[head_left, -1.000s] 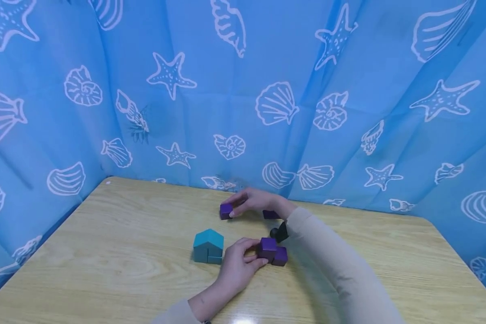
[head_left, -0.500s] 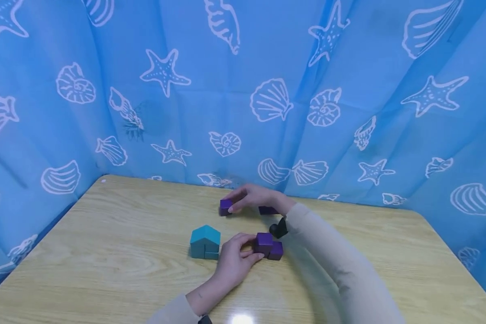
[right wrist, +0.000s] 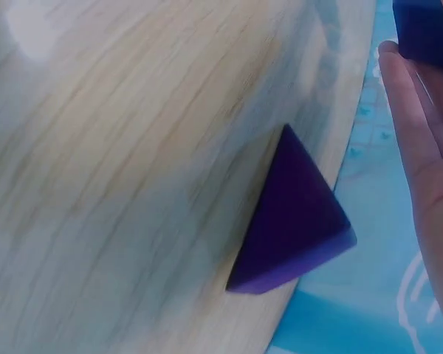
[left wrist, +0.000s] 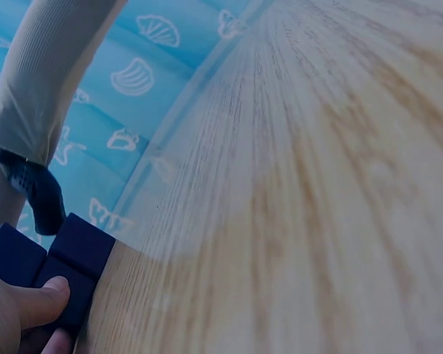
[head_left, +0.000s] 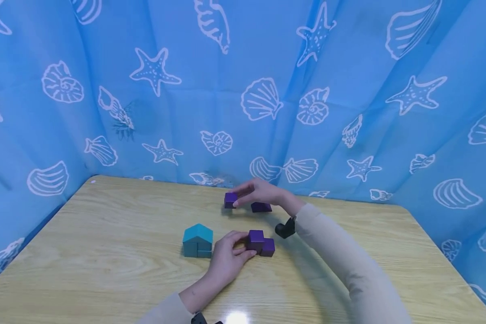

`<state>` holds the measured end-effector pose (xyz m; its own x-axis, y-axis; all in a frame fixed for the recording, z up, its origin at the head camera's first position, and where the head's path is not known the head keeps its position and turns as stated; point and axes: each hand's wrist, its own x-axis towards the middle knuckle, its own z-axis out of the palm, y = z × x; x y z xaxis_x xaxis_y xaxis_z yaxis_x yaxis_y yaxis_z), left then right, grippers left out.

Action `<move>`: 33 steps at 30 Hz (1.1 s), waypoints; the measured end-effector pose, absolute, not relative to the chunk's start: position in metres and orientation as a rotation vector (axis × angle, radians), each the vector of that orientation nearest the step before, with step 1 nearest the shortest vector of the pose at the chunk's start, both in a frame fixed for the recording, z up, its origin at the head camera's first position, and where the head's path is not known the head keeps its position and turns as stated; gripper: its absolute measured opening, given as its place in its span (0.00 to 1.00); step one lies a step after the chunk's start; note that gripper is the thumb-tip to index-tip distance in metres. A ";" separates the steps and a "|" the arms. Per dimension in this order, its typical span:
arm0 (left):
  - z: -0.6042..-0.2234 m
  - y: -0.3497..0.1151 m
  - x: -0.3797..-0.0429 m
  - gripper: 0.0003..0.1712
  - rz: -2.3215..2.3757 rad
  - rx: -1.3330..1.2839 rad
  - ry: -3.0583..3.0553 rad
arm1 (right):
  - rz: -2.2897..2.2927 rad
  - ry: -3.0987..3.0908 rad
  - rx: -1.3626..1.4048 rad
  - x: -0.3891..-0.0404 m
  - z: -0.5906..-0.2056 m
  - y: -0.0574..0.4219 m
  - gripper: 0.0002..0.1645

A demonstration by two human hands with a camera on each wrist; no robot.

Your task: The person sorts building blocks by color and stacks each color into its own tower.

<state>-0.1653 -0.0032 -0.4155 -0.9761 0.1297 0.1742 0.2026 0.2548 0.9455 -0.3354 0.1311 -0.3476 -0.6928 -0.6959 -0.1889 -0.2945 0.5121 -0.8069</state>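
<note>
My left hand (head_left: 226,258) grips a purple block (head_left: 255,241) low on the table, thumb in front of it. A smaller purple cube (head_left: 268,247) stands against its right side. In the left wrist view the thumb presses the face of a dark block (left wrist: 68,289), with other block faces beside it. Farther back, my right hand (head_left: 263,192) pinches another purple cube (head_left: 230,200) between fingers and thumb; a shadow shows beneath it. A purple triangular block (head_left: 261,207) lies on the table below the right hand, and fills the middle of the right wrist view (right wrist: 295,221).
Left of my left hand stands a teal house-shaped block stack (head_left: 197,241) with a peaked roof. A blue curtain with white shells (head_left: 263,99) hangs behind the far edge of the wooden table (head_left: 105,252). My right forearm (head_left: 348,261) crosses the right side.
The head view has shifted slightly. My right hand has carried its cube to the right and a little farther back, nearer the triangular block. My left hand keeps its grip in place.
</note>
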 end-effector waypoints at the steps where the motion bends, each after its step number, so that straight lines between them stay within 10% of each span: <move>1: -0.416 -0.003 -0.165 0.24 -1.850 -0.326 -2.442 | -1.075 2.257 -0.813 -0.335 -0.347 0.133 0.29; 33: -0.413 -0.002 -0.163 0.25 -1.811 -0.301 -2.468 | -1.217 2.264 -0.748 -0.291 -0.326 0.185 0.30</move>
